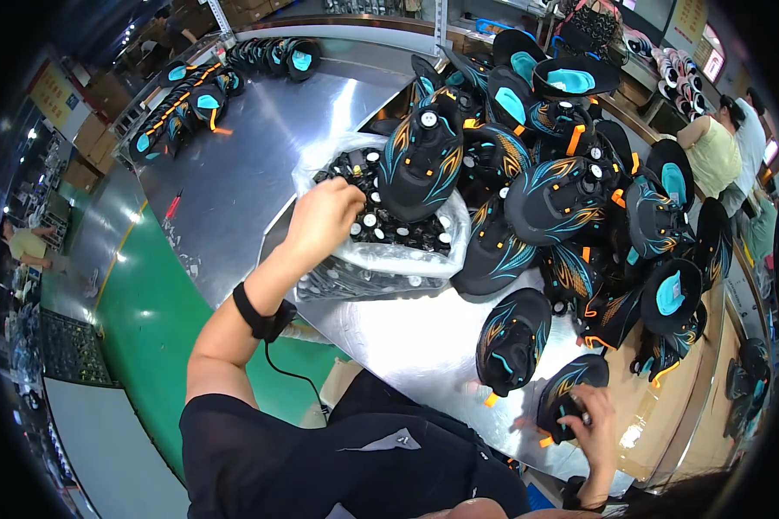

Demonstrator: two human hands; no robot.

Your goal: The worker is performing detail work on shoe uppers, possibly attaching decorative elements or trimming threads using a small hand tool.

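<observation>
A clear plastic bag [459, 221] stands open on the metal table, full of small black parts with round white caps [370, 221]. At its left side is my left hand [325, 216], fingers curled together over the parts; what they pinch, if anything, is hidden. My right hand [592, 422] is closed on a black shoe [573, 381] near the table's front edge, thumb and fingers at its opening. Just left of that shoe lies another black shoe [515, 337] with an orange tab. A shoe with blue and orange lines [421, 160] leans over the bag's far edge.
A large heap of similar shoes [558, 201] covers the table's right side. Rows of shoes [186, 108] stand at the far left of the metal table [225, 182]. A red tool-like item [173, 205] lies near its left edge. Other people [710, 151] are at the right.
</observation>
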